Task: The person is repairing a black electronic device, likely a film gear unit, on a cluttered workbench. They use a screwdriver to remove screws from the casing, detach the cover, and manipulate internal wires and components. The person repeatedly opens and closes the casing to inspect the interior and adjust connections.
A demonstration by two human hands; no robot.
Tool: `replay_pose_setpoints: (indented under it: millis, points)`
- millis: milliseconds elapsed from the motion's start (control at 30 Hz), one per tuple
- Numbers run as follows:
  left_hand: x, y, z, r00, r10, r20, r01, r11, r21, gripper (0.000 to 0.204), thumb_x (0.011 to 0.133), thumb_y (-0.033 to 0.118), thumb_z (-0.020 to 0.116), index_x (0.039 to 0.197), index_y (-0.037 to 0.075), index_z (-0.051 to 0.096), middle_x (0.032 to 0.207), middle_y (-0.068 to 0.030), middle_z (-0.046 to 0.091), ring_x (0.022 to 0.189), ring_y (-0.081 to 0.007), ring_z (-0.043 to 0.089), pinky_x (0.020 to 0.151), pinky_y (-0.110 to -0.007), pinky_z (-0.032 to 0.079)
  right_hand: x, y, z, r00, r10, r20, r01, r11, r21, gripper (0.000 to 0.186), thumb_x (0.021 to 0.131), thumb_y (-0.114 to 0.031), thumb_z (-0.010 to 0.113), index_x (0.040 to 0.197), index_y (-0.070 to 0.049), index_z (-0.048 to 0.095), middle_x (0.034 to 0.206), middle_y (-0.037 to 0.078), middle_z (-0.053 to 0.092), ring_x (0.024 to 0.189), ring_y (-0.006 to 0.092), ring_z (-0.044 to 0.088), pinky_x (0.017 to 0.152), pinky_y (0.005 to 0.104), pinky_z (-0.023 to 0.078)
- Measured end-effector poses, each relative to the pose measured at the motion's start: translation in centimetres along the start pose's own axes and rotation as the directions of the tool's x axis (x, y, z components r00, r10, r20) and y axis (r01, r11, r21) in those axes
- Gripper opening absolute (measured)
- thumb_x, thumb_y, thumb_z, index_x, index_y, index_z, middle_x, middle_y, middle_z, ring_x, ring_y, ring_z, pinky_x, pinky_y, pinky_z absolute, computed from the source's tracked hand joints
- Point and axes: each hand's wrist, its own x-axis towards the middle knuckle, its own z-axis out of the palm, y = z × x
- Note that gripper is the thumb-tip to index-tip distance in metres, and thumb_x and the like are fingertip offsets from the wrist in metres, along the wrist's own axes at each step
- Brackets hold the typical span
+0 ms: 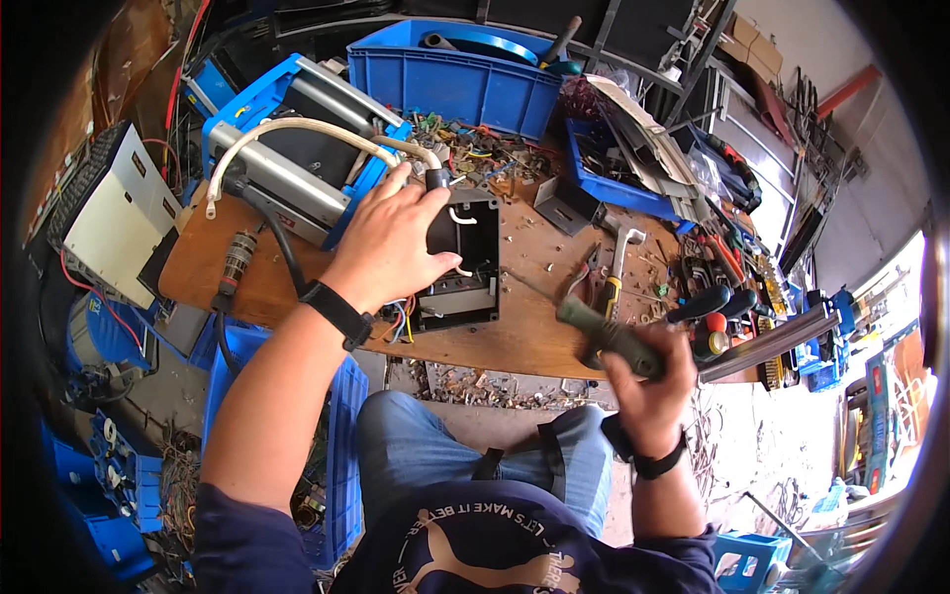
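Observation:
My left hand (381, 233) lies over the left side of an open black box (484, 238), fingers spread and thumb stretched across its opening. Short white wire ends stick out inside the box, and thin coloured wires (404, 315) come out at its near left corner. A thick pale cable (297, 124) with a metal lug loops away from a fitting just past my fingertips. In my right hand (653, 386) is a screwdriver (623, 342) with a green handle. Its thin shaft points left toward the box, apart from it; this hand is slightly blurred.
A blue-framed device with silver rails (287, 188) stands behind my left hand. Blue bins (455, 89) line the back, near scattered scrap. A hammer (618, 259), pliers (586, 272) and several other tools lie to the right. Another blue crate (341, 445) stands beside my left leg.

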Motion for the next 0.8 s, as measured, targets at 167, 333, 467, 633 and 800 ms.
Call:
replay_pose_setpoints:
  millis: [167,333,467,633,800]
  points:
    - [0.3,-0.4,0.0,0.999,-0.007,0.048,0.006,1.000,0.019,0.072,0.066,0.027,0.084,0.129,0.004,0.056,0.128,-0.0169,0.059,0.137,-0.0391,0.038,0.110,-0.047,0.036,-7.6,3.3,3.5,0.995,0.086,-0.054,-0.079,0.988,0.129,0.045,0.070,-0.008,0.083,0.102,-0.002,0.052,0.090,0.015,0.060,0.075,0.0312,0.061,0.066,0.0369,0.049]
    - [0.4,-0.4,0.1,1.000,-0.008,0.030,0.007,1.000,0.013,0.069,0.069,0.029,0.083,0.127,0.005,0.057,0.128,-0.0170,0.059,0.135,-0.0396,0.040,0.110,-0.046,0.035,-9.0,2.4,4.6,0.991,0.128,0.048,-0.128,0.992,-0.001,0.042,0.073,-0.007,0.079,0.102,-0.002,0.049,0.090,0.017,0.059,0.077,0.0325,0.060,0.071,0.0381,0.049]
    - [0.6,-0.4,0.0,0.999,-0.015,0.049,0.015,1.000,0.003,0.070,0.068,0.026,0.083,0.128,0.004,0.056,0.129,-0.0170,0.059,0.137,-0.0398,0.038,0.110,-0.047,0.035,-9.3,1.5,5.3,0.931,0.263,0.253,-0.271,0.962,0.000,0.049,0.077,-0.010,0.076,0.117,0.001,0.051,0.098,0.022,0.061,0.082,0.0394,0.063,0.071,0.0438,0.052]
    - [0.5,-0.4,0.0,0.998,-0.020,0.058,0.020,1.000,-0.003,0.070,0.067,0.025,0.083,0.128,0.004,0.056,0.129,-0.0165,0.058,0.138,-0.0395,0.036,0.110,-0.048,0.036,-9.8,0.9,5.3,0.824,0.329,0.461,-0.361,0.932,-0.020,0.048,0.085,-0.010,0.064,0.128,0.003,0.048,0.105,0.027,0.060,0.091,0.0459,0.060,0.078,0.0478,0.052]
    - [0.6,-0.4,0.0,0.998,-0.019,0.068,0.019,1.000,0.008,0.069,0.067,0.025,0.083,0.128,0.003,0.056,0.129,-0.0163,0.059,0.138,-0.0396,0.036,0.110,-0.048,0.036,-9.8,0.9,6.3,0.830,0.341,0.441,-0.387,0.922,0.017,0.049,0.086,-0.010,0.062,0.130,0.003,0.047,0.107,0.028,0.059,0.094,0.0469,0.060,0.080,0.0488,0.051]
